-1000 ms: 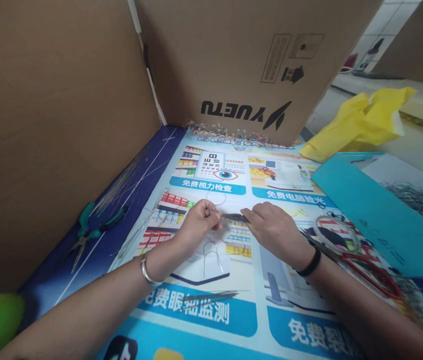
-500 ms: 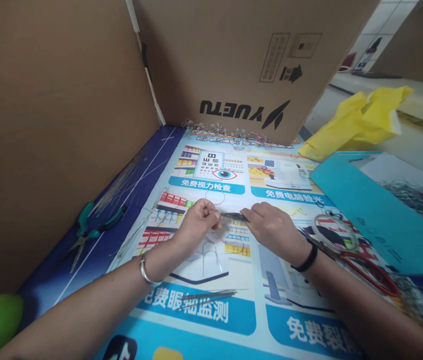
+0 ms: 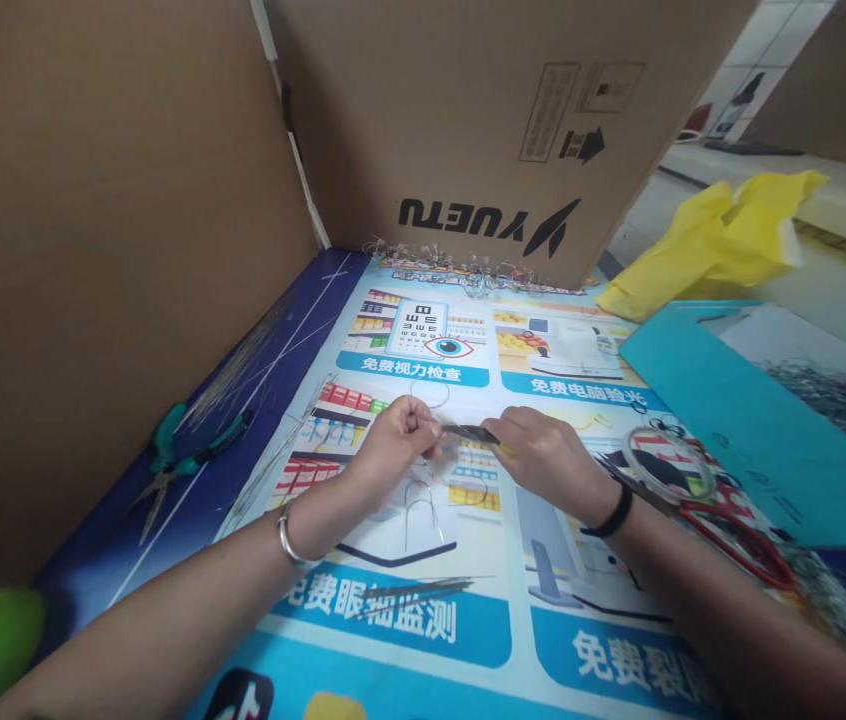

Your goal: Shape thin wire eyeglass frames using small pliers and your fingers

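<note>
My left hand point(image 3: 395, 442) is pinched shut on a thin bent wire point(image 3: 430, 392) that loops up behind the fingers. My right hand point(image 3: 543, 455) is closed round small dark pliers point(image 3: 470, 433), whose tips meet the wire at my left fingertips. Both hands hover just above a printed poster mat point(image 3: 423, 630). A U-shaped wire piece point(image 3: 420, 505) lies on the mat below my hands. A short bundle of straight wires point(image 3: 412, 592) lies nearer to me.
Teal-handled pliers point(image 3: 183, 455) and long straight wires point(image 3: 243, 375) lie at the left by a cardboard wall point(image 3: 93, 250). A cardboard box point(image 3: 483, 130) stands behind. At the right are a wire coil point(image 3: 669, 465), red-handled scissors point(image 3: 738, 545), a blue folder point(image 3: 760, 430) and yellow bag point(image 3: 723, 245).
Both hands have stayed nearly still, with the pliers tips held at the wire. The view has shifted only slightly.
</note>
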Available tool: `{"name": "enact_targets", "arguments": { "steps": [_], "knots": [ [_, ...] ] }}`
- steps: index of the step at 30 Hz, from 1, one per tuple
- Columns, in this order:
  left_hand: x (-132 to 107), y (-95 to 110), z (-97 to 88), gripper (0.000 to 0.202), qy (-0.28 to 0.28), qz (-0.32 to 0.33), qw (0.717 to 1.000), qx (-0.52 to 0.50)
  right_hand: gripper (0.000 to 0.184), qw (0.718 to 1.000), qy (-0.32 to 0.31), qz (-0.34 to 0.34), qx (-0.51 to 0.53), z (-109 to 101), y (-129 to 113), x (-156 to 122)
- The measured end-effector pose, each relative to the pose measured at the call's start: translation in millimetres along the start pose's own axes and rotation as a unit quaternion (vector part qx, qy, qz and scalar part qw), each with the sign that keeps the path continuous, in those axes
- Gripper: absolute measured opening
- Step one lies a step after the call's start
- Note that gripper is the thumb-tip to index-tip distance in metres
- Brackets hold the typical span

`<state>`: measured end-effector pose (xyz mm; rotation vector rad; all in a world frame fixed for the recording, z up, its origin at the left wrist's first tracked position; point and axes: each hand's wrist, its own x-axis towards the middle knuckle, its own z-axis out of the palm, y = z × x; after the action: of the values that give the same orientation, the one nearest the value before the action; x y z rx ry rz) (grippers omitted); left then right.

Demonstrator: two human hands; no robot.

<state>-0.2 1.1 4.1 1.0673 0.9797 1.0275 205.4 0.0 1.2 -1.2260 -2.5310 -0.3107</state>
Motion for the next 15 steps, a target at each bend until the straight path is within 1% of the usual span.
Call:
{"name": "enact_targets", "arguments": {
  "steps": [4, 8, 11, 13, 15],
  "knots": [
    [-0.5, 0.6, 1.1, 0.02, 0.014, -0.007, 1.0, -0.007, 0.018, 0.999, -0.003, 0.039, 0.031, 4.4, -2.6, 0.1],
    [-1.6, 3.3, 2.6, 0.024, 0.029, -0.009, 0.999, -0.029, 0.018, 0.997, 0.018, 0.069, 0.043, 8.9, -0.7, -0.7],
    [-1.3, 4.5, 2.6, 0.025, 0.036, -0.003, 0.998, -0.044, 0.017, 0.992, 0.073, 0.091, 0.048, 10.5, 4.4, -2.1],
    [-0.5, 3.9, 1.7, 0.025, 0.044, 0.006, 0.998, -0.048, 0.017, 0.983, 0.135, 0.101, 0.073, 9.4, 6.7, -2.7],
    [0.6, 2.5, 0.5, 0.024, 0.06, 0.017, 0.997, -0.047, 0.016, 0.972, 0.19, 0.095, 0.103, 6.7, 6.1, -2.7]
  ]
}}
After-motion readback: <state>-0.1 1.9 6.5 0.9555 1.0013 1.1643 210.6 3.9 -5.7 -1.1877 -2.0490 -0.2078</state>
